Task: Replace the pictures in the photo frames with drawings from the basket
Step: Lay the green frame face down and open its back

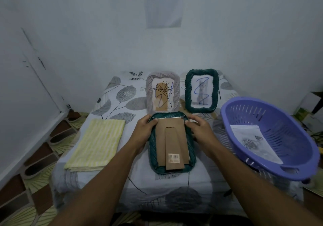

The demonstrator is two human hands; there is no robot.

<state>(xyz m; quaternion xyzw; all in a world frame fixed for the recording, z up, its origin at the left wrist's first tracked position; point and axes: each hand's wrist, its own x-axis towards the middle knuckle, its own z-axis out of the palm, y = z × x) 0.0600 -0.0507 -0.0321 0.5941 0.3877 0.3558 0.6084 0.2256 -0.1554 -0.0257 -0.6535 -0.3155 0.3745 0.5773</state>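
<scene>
From the head view, a dark green woven photo frame [155, 156] lies face down in the middle of the worktop [174, 187], which is draped in a leaf-print sheet. Its brown cardboard backing [161, 138] and folded-flat stand leg [174, 149] face up. I judge it is laid this way so the back can be opened and the picture inside reached.

The left hand [146, 129] grips the frame's far left corner, fingers curled round the woven rim. The right hand [201, 129] grips the far right corner in the same way, fingertips at the edge of the backing. Holding both far corners pins the frame on the soft sheet and puts the fingers where the backing's clips seem to be. The backing is not yet lifted.

Behind it, towards the far edge, a pale grey woven frame [150, 93] and a second dark green woven frame [188, 91] stand upright, side by side. Each shows a picture with blue scribble over it. They look like they are waiting their turn, kept within reach but out of the working space.

A purple slotted plastic basket [288, 138] sits at the right edge, near the right hand. It holds a white sheet with a grey drawing [253, 142], ready to be picked up.

A folded yellow striped towel [97, 143] lies flat near the left edge.
</scene>
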